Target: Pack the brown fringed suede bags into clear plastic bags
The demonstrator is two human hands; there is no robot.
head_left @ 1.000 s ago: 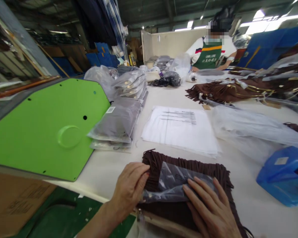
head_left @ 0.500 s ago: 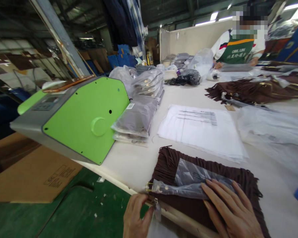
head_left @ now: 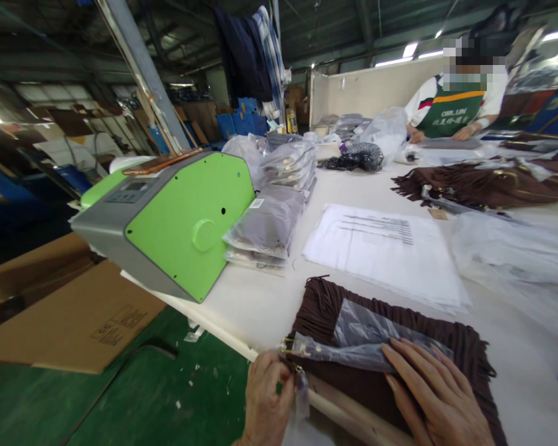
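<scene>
A dark brown fringed bag (head_left: 344, 384) lies at the table's front edge, fringe along its far side. A strap in clear plastic (head_left: 348, 356) runs across it, with gold-coloured metal at its left end. My left hand (head_left: 270, 390) is closed at the bag's left corner, thumb and forefinger pinched together; the exact part between them is partly hidden. Just right of those fingers hangs a small plastic-covered zip pull (head_left: 302, 390). My right hand (head_left: 439, 390) rests flat on the bag and the plastic-wrapped strap, fingers stretched out.
White printed plastic bags (head_left: 381, 248) lie beyond the brown bag. Left stands a green and grey machine (head_left: 190, 229), beside stacked packed grey goods (head_left: 270, 223). More brown fringed bags (head_left: 483, 173) are at right. Across the table a co-worker (head_left: 456, 111) handles a packet. Cardboard (head_left: 106, 316) is lower left.
My left thumb and forefinger have drawn closer together at the bag's corner. My right hand stays flat on the bag. The whole view has shifted slightly.
</scene>
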